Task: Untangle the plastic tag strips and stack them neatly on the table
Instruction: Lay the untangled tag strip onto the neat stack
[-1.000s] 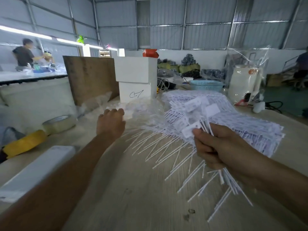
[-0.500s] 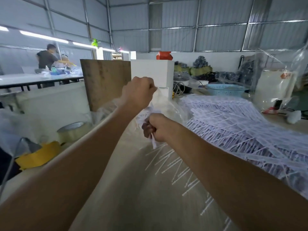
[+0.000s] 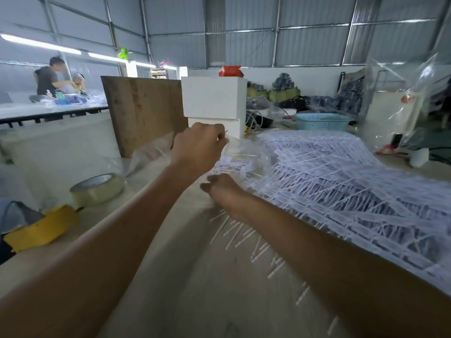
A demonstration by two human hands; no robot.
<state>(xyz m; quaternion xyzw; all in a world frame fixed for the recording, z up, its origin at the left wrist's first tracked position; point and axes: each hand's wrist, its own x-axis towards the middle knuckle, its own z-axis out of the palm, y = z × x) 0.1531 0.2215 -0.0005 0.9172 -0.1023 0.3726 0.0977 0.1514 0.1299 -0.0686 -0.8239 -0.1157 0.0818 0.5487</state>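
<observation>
Head view: both forearms reach forward over the table (image 3: 185, 289) toward its far side.
Left hand (image 3: 199, 148): raised, fingers clenched on the clear plastic bag (image 3: 246, 152), pinching its film.
Right hand (image 3: 223, 189): lower, just below the left, fingers curled into a small bunch of tag strips (image 3: 234, 164); exact grasp cannot be told.
Strip stack (image 3: 353, 186): large overlapped pile along the table's right side.
Loose strips (image 3: 244, 235): scattered on the table beside the stack, under the right forearm.
Tape roll (image 3: 97, 189): at the left edge.
White boxes (image 3: 213, 98): stacked at the far edge.
</observation>
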